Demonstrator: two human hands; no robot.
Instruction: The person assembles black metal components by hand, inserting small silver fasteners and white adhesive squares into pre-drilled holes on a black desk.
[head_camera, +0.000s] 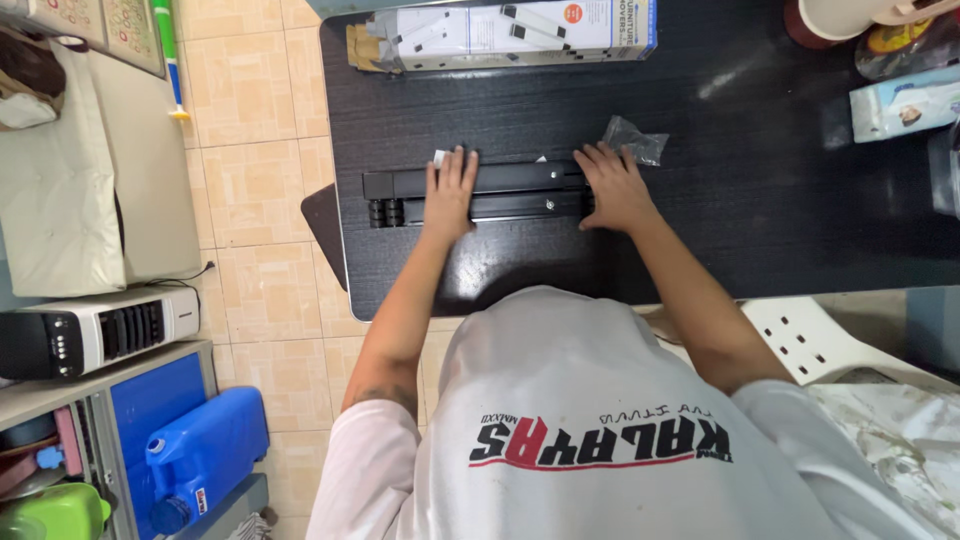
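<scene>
A bundle of black metal bars (505, 180) lies across the black table (760, 220), with round black feet at its left end (385, 212). My left hand (450, 192) lies palm down on the left half of the bars, fingers spread over them. My right hand (612, 187) covers and grips the bars' right end. A small clear plastic bag (637, 139) sits on the table just beyond my right hand's fingertips. Small white tags show at the bars' far edge.
A long white cardboard box (510, 30) lies at the table's far edge. A tissue pack (905, 105) and containers crowd the far right corner. A white plastic chair (810, 340) stands at my right. On the left are tiled floor, an air cooler (95, 330) and a blue jerrycan (205, 450).
</scene>
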